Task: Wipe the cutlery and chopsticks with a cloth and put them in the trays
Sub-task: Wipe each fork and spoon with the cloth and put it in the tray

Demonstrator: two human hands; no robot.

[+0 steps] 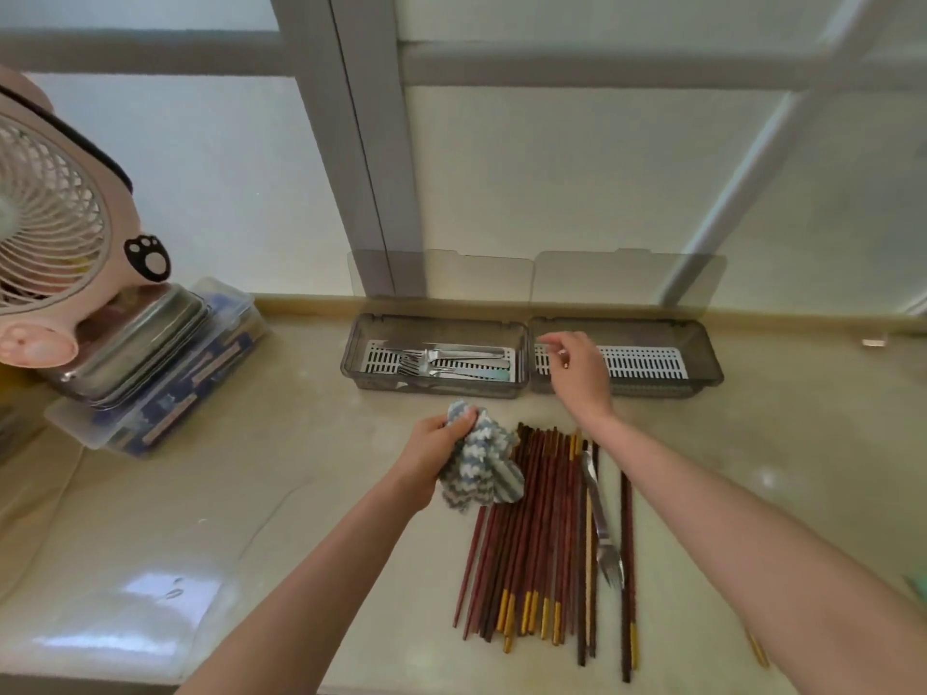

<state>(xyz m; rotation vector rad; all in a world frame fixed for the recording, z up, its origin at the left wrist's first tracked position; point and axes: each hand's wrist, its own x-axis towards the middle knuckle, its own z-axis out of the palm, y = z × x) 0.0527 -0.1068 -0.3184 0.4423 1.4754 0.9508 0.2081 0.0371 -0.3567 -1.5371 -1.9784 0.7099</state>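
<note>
The left hand (pixel 434 456) grips a bunched blue-and-white cloth (pixel 484 469), fingers curled round it, just above the counter (pixel 301 494) at the 10 o'clock corner of the chopsticks (pixel 542 534). These lie in a loose bundle pointing 12 to 6 o'clock, gold tips toward the person, with a fork (pixel 599 519) lying on their 3 o'clock side, tines at 6. The right hand (pixel 577 368) hangs over the 9 o'clock end of the right tray (pixel 702 353), fingers loosely bent. A small brownish bit shows at its fingertips, and I cannot tell whether it pinches anything. The left tray (pixel 361 338) touches the right one side by side, at 12 o'clock from the chopsticks, and holds cutlery (pixel 451 363) on its white grid. Both lids (pixel 441 278) stand open against the window. At 9 o'clock, a pink fan (pixel 50 218) sits on stacked boxes (pixel 160 363).
</note>
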